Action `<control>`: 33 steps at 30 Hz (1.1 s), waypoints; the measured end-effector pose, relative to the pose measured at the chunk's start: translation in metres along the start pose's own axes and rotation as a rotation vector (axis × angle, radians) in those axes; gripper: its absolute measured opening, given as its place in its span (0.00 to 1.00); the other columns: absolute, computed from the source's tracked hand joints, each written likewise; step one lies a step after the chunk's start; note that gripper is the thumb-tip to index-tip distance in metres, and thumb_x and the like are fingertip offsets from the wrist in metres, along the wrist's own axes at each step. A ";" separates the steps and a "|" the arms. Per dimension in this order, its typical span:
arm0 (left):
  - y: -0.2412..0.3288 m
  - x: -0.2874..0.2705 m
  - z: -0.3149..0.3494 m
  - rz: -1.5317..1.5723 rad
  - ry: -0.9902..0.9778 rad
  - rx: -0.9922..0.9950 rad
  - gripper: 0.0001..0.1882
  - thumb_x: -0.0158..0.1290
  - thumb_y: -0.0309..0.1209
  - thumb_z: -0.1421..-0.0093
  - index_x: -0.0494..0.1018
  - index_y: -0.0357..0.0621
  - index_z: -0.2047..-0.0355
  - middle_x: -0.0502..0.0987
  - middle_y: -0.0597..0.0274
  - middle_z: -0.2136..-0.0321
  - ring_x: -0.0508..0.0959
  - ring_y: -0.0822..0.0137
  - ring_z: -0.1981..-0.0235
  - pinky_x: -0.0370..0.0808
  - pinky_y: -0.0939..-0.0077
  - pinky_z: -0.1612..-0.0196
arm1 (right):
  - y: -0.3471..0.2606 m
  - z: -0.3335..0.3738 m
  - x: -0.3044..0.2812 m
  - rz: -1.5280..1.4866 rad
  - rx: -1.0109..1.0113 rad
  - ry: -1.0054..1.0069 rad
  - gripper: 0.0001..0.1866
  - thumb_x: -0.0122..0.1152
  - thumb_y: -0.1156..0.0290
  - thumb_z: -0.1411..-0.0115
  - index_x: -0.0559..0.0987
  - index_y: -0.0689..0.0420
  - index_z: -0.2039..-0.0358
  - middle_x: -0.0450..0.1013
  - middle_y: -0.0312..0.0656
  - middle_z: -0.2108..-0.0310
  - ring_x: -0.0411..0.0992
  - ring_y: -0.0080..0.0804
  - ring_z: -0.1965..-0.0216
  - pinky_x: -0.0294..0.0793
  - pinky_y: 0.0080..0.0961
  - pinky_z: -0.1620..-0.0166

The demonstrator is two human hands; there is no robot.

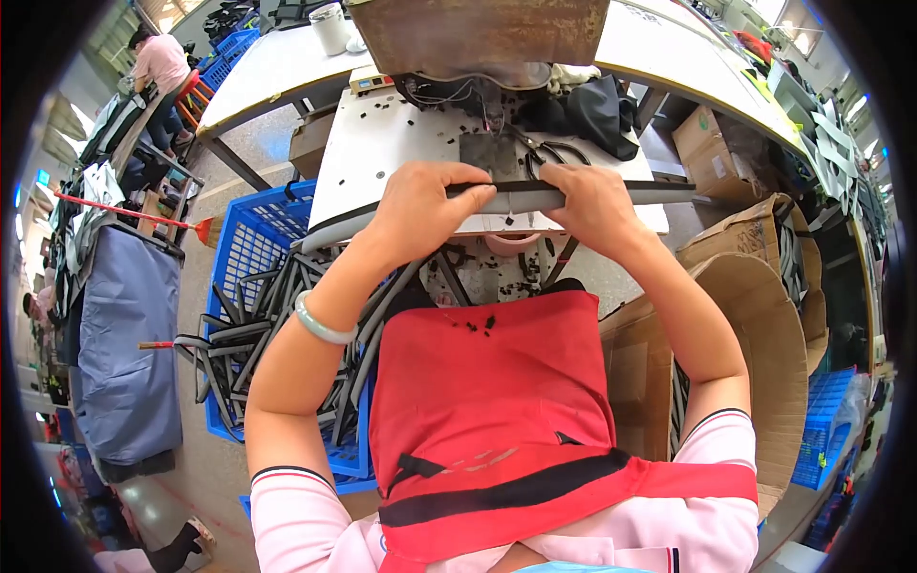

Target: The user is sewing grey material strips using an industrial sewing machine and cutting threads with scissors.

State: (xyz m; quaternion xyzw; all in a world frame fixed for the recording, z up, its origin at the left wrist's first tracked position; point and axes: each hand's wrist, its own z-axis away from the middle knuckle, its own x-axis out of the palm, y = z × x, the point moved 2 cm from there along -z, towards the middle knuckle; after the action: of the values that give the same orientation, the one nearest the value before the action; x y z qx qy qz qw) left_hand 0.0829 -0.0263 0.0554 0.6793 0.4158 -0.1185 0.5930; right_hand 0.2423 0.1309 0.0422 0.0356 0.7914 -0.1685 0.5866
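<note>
My left hand (420, 208) and my right hand (594, 207) are side by side over the front of a white work table (351, 143). Between thumb and fingers, each pinches a long grey padded strip with a black edge (659, 194), which runs level from side to side. A thin light line, perhaps a join, crosses the strip between my hands. Just beyond them lie a dark metal plate (485, 153) and scissors with black handles (559, 153). Above the plate stands a worn brown machine housing (482, 36); its working parts are blurred.
A blue crate (250, 239) full of similar grey strips (272, 329) stands at my left. Open cardboard boxes (755, 315) are at my right, near my elbow. Black cloth (597, 115) and scattered black scraps lie on the table. Another person (162, 72) sits far left.
</note>
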 end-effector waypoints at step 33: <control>-0.073 0.017 -0.081 0.257 0.032 -0.195 0.13 0.58 0.32 0.41 0.80 0.31 0.66 0.78 0.63 0.78 0.72 0.75 0.77 0.70 0.78 0.71 | 0.047 -0.084 0.026 0.115 0.028 0.026 0.24 0.67 0.63 0.51 0.79 0.51 0.52 0.79 0.48 0.66 0.77 0.47 0.60 0.75 0.39 0.57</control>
State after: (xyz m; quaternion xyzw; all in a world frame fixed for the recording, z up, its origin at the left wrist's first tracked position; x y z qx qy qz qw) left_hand 0.0152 0.0504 0.0139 0.6679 0.3444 0.0102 0.6598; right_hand 0.1691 0.1974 0.0286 0.0914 0.7932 -0.1448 0.5844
